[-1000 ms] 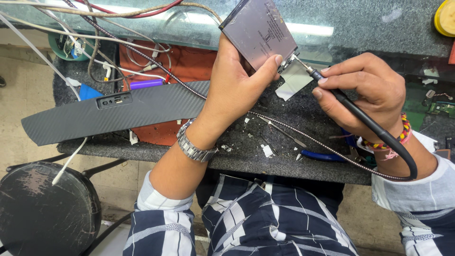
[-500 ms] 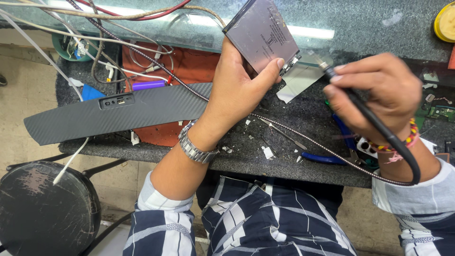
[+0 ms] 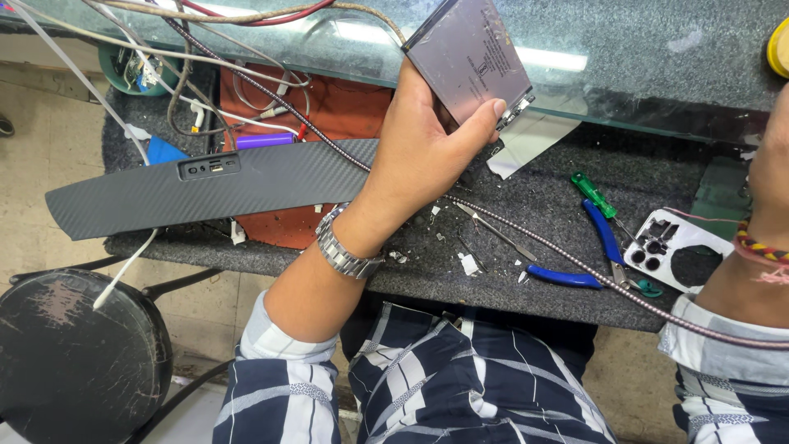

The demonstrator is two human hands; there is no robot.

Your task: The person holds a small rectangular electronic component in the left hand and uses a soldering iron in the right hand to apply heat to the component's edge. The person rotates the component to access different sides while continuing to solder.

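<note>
My left hand (image 3: 419, 156) grips a flat grey rectangular module (image 3: 468, 57) by its lower edge, thumb on its face, and holds it tilted up against the glass shelf (image 3: 641, 57). A metal watch (image 3: 345, 251) sits on that wrist. Of my right hand (image 3: 771, 164) only the wrist side shows at the right border, with a beaded bracelet (image 3: 760, 245); its fingers are out of frame. A braided cable (image 3: 575, 263) runs across the dark mat (image 3: 526, 271) toward my right sleeve.
A long carbon-pattern panel (image 3: 205, 189) lies across the mat's left. Blue-handled pliers (image 3: 592, 247), a green screwdriver (image 3: 593, 196), tweezers (image 3: 493, 230) and a white camera-hole frame (image 3: 666, 247) lie to the right. Loose wires and a purple cell (image 3: 265, 141) sit behind. A black stool (image 3: 74, 362) stands lower left.
My right hand, which held a black corded tool at the module's corner, has drawn away to the right until its fingers left the frame. My left hand still holds the module.
</note>
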